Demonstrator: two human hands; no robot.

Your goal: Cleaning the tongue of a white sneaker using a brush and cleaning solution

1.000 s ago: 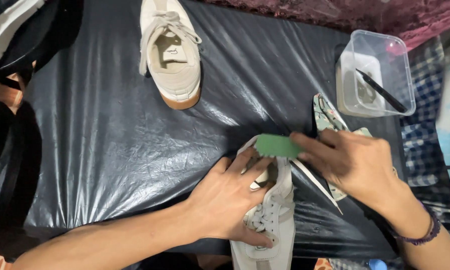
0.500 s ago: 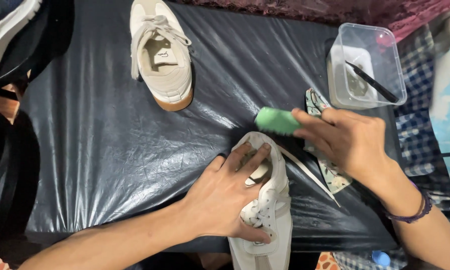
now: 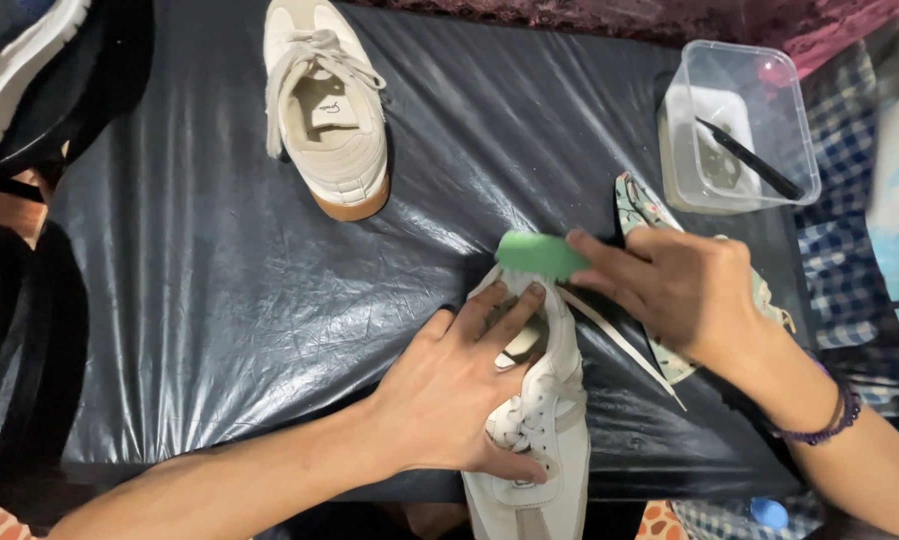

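A white sneaker lies at the front edge of the black plastic sheet. My left hand presses down on it, fingers spread over the tongue and laces. My right hand grips a green brush and holds it against the sneaker's far end. One white lace trails out to the right under my right hand.
A second beige sneaker sits at the back of the sheet. At the back right stands a clear plastic tub with a black stick in it. A patterned insole lies under my right hand. Dark shoes crowd the left edge.
The green brush in my right hand has slid a little along the shoe's far end. My left hand keeps its hold on the white sneaker.
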